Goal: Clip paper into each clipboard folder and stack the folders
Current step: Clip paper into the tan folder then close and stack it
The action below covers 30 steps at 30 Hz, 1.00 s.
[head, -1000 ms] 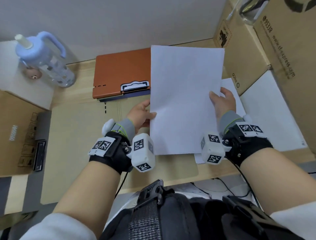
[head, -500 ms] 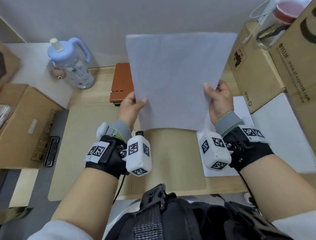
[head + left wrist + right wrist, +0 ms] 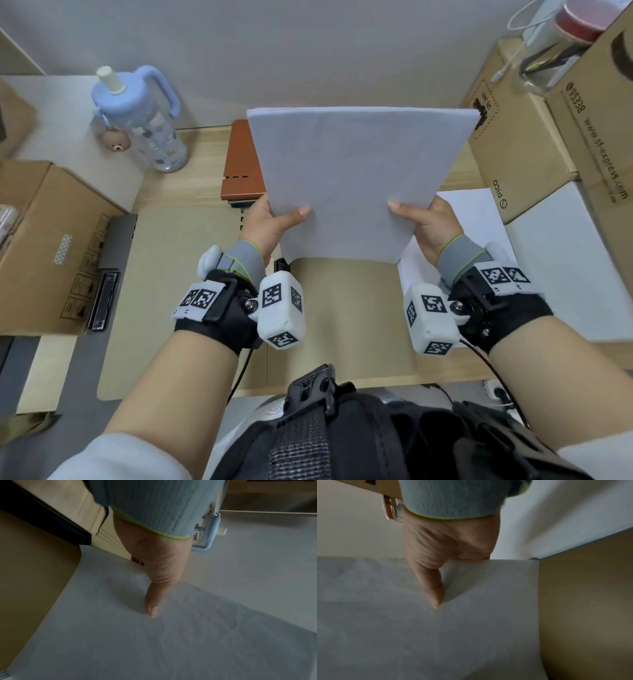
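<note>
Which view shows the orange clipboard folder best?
Head view: the orange clipboard folder lies on the desk behind the held paper, which hides its right part. Left wrist shows at most a sliver by the thumb; right wrist shows none.

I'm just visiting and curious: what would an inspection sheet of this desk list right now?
Surface: light wooden desk under a tan desk mat.
Job's things: white paper sheets held up above the mat; orange-brown clipboard folder behind; more white paper lying at right.
Clutter: blue-lidded clear bottle, brown cardboard boxes.
Hands: left hand and right hand pinch the sheets' lower corners.
Cables: black wrist lead; white cable.
Surroundings: grey wall.
</note>
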Tool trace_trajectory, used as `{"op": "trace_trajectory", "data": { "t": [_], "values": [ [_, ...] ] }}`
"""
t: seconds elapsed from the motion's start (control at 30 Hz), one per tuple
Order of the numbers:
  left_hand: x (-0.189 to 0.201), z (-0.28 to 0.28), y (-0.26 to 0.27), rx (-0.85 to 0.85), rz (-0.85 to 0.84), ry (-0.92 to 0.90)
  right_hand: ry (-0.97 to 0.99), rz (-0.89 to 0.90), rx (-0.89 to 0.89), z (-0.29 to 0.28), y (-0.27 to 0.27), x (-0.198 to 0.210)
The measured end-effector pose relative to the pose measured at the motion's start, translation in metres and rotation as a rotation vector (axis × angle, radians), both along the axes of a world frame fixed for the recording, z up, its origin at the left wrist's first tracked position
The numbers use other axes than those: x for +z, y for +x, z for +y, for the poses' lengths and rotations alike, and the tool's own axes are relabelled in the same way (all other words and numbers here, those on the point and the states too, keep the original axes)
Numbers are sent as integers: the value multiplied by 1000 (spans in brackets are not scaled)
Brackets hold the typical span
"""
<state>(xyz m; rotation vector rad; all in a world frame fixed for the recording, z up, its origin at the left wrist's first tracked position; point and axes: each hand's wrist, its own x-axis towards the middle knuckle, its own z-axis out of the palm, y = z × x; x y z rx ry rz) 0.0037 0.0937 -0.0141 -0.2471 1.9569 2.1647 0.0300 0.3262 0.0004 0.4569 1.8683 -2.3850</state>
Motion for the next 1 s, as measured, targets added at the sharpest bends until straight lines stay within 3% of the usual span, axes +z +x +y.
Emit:
{"op": "trace_trajectory", "data": {
  "t": [0.23,0.43,0.63,0.83,1.0],
  "values": [
    [8,1,-7,-15,9,15,-21,-34,1,0,1,2],
    [-8,1,2,-39,-62,-44,16,-105,43,-1,8,-4],
    [2,0,-2,-51,-79,-37,92,-83,-26,-1,3,5],
    [0,-1,5,-71,-246,-96,305,-118,-11,-8,7,1],
    [-8,-4,17,-185,-345,-208,312,-260,-38,-12,15,-14]
  ]
}}
